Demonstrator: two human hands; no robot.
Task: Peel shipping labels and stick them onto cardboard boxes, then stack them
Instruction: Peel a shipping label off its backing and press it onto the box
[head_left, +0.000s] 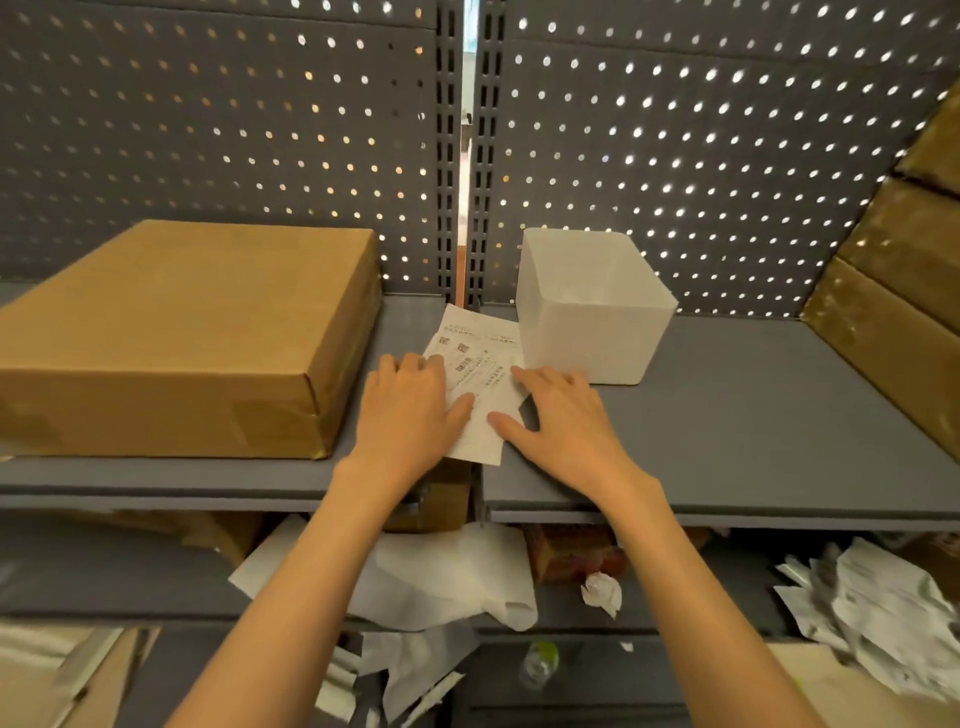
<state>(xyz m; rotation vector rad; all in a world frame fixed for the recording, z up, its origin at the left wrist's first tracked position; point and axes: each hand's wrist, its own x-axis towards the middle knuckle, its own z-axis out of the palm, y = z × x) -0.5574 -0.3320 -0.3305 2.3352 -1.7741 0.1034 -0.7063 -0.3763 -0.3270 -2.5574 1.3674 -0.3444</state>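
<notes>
A small pile of white shipping labels (480, 364) lies on the grey shelf (753, 415) between a flat cardboard box (171, 322) on the left and a white plastic bin (592, 312) on the right. My left hand (405, 410) rests flat on the left side of the labels, fingers straight, thumb on the paper. My right hand (561, 415) lies flat on the right side, fingertips and thumb touching the paper. Neither hand curls round anything.
A stack of cardboard boxes (904, 270) leans at the right edge. A grey pegboard (675, 156) backs the shelf. Lower shelves hold crumpled backing papers (883, 613), white sheets (441, 577), a small reddish box (571, 556) and a plastic bottle (540, 662).
</notes>
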